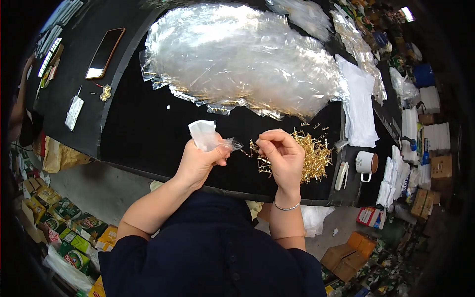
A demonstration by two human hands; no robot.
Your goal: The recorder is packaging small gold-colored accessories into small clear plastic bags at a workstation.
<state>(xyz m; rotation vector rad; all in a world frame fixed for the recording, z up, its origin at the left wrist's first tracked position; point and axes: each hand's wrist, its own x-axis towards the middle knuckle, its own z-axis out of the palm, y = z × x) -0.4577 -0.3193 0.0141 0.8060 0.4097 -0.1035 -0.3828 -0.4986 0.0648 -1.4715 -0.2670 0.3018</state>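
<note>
Pinched in my left hand (200, 161) is a small clear plastic bag (228, 144) with a white piece (203, 132) rising above the fingers. The bag's crumpled end points toward my right hand (282, 156). Thumb and forefinger of that hand are closed together beside the bag. Small gold bits show at its fingertips; whether they are held or lie on the table cannot be made out. Just beyond it lies a loose pile of small gold-coloured metal pieces (314, 156), partly hidden by the hand. A large heap of clear bags (237, 54) with gold pieces along its lower edge fills the far side.
A stack of white sheets (357, 101) lies right of the heap. Near the right table edge are a white mug (366, 163) and a white stapler-like tool (341, 175). Far left lie a phone (105, 53) and a bear-shaped charm (105, 92). Boxes (346, 255) crowd the floor.
</note>
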